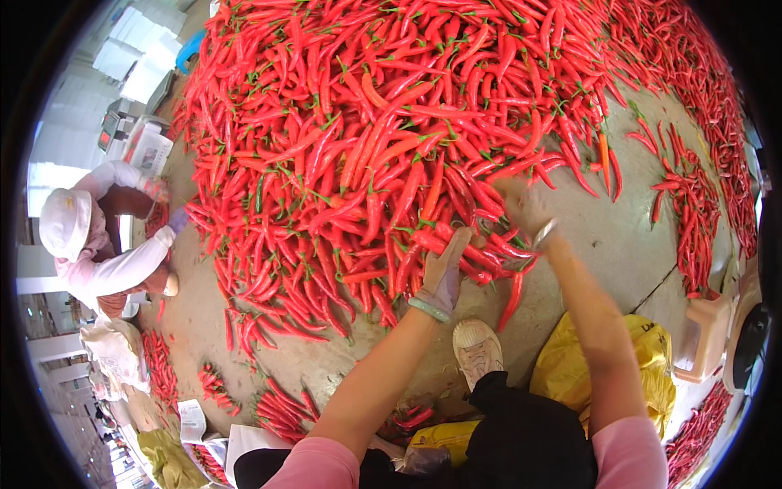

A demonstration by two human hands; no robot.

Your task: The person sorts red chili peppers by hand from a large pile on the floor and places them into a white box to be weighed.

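Observation:
A large heap of red chili peppers [342, 153] with green stems spreads over the floor before me. My left hand [445, 269], in a thin pale glove with a light green bangle at the wrist, is closed around a small bunch of red chili peppers [467, 252] at the heap's near edge. To the right of it, my right hand [522, 208] is blurred by motion and reaches to the heap's right edge. A silvery band circles that wrist. Whether its fingers grip a pepper is hidden by the blur.
Left of the heap, a person [104, 238] in a white hat bends toward it. Yellow plastic sacking [562, 367] lies by my shoe [478, 351]. A smaller pepper pile [696, 226] and a beige plastic stool [702, 336] stand right. Sorted peppers [281, 406] lie near my left forearm.

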